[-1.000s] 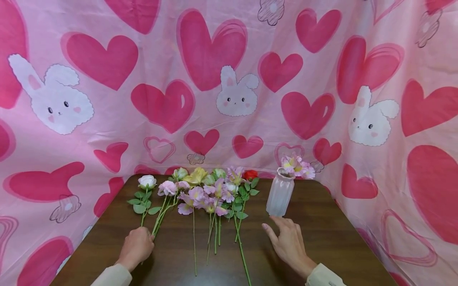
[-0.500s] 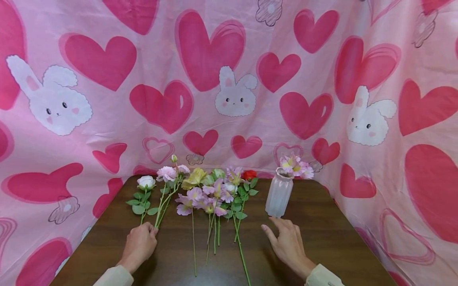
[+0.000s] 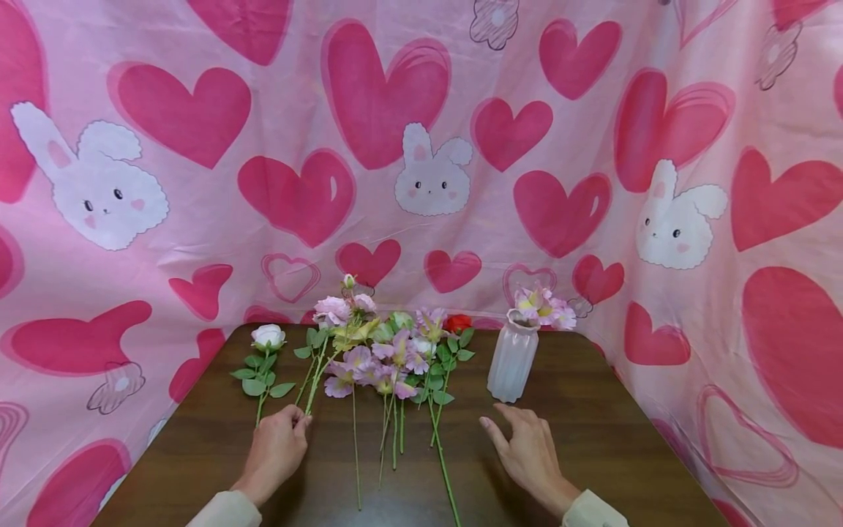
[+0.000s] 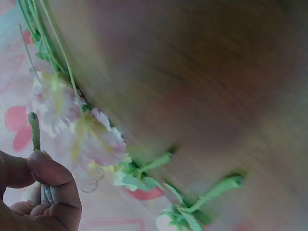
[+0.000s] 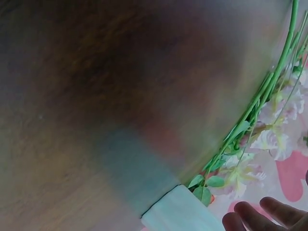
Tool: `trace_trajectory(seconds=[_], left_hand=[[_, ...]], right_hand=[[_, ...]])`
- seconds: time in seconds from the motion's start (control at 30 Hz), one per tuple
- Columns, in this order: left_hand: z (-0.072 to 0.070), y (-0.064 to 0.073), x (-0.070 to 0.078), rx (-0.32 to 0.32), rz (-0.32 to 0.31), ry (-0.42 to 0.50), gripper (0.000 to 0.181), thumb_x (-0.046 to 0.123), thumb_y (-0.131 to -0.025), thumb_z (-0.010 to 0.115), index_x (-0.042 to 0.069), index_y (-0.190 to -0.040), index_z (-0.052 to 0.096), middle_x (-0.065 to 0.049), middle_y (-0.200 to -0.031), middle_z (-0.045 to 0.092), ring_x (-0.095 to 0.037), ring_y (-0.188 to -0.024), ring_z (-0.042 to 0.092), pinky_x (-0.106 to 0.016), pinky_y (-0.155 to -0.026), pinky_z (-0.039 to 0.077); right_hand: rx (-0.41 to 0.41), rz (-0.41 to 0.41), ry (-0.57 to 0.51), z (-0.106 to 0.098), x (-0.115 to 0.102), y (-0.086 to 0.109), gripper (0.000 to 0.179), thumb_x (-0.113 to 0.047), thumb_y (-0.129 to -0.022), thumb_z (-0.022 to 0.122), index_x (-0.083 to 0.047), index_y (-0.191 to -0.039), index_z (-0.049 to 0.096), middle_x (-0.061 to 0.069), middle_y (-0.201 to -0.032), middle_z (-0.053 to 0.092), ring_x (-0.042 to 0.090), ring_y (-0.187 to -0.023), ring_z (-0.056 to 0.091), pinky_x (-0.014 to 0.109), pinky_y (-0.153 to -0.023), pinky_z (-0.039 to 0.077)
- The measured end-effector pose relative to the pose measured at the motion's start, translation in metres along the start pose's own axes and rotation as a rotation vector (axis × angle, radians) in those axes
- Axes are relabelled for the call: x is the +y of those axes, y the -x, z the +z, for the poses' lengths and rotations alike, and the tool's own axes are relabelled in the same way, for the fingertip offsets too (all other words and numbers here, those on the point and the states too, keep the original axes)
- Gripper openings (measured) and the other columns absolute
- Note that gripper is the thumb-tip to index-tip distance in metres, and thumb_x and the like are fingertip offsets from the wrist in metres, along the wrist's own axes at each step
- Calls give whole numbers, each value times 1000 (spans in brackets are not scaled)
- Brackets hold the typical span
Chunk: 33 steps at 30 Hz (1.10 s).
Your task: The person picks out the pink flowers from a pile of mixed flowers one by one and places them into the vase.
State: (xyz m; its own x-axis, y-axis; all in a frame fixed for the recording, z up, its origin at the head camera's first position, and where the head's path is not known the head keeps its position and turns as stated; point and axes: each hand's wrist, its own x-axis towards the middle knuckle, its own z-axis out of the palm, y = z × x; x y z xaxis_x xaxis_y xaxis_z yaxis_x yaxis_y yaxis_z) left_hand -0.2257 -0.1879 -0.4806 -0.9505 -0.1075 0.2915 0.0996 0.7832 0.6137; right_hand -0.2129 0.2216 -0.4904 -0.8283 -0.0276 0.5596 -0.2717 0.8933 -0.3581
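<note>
My left hand [image 3: 275, 450] pinches the stem of a pink flower [image 3: 332, 311] with a small bud at its top, between thumb and bent fingers. The left wrist view shows the cut end of that stem [image 4: 35, 130] poking out above the thumb. The pink heads are raised over the back left of the table. A white rose [image 3: 268, 337] lies just left of this hand. With fingers extended, my right hand [image 3: 530, 450] is on or just above the table, in front of a ribbed white vase [image 3: 512, 364]. A light purple flower [image 3: 545, 307] leans out of the vase.
Several light purple flowers [image 3: 388, 366], a yellow one [image 3: 356, 334] and a red rose [image 3: 459, 322] lie mid-table, long stems toward me. The brown table [image 3: 586, 395] meets a pink heart-printed cloth [image 3: 296, 110] at the back and sides.
My left hand has moved rightward with the pink flower, whose heads have risen and swung right, partly over the yellow flower. My right hand has hardly moved.
</note>
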Motion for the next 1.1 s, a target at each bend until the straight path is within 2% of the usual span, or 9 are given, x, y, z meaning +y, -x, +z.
trace_trajectory(seconds=[0.23,0.37,0.6,0.87,1.1], left_hand=[[11,4,16,37,84,35,16,7,-93,74,8,-79,66,5,-62,55,-14,-58,48,-33,-58,40],[16,7,25,52,112,60,17,7,-92,75,9,-79,65,5,-64,57,-14,-60,49,-34,-59,42],[25,10,35,67,175,90,17,6,-91,75,11,-79,65,5,-67,61,-9,-59,49,-29,-57,42],[34,12,44,87,206,119,19,5,-90,77,14,-78,64,9,-65,58,-8,-59,49,-29,-57,42],[41,13,53,74,206,141,19,6,-91,76,14,-79,64,9,-66,56,-8,-60,48,-29,-58,42]], right_hand=[[-48,65,-39,2,-5,4,44,-45,-94,73,-9,-119,75,10,-115,75,35,-107,68,57,-94,47],[-72,97,-57,3,-7,5,45,-48,-95,71,-10,-119,75,9,-116,75,33,-108,67,56,-95,47],[-87,111,-95,3,-12,7,47,-52,-95,69,-12,-120,75,7,-116,74,32,-109,67,55,-93,50],[-78,114,-111,7,-18,10,45,-50,-94,71,-13,-119,75,4,-114,75,30,-108,68,53,-91,52],[-91,123,-134,10,-27,12,39,-48,-94,72,-16,-116,76,2,-113,75,27,-106,69,52,-88,54]])
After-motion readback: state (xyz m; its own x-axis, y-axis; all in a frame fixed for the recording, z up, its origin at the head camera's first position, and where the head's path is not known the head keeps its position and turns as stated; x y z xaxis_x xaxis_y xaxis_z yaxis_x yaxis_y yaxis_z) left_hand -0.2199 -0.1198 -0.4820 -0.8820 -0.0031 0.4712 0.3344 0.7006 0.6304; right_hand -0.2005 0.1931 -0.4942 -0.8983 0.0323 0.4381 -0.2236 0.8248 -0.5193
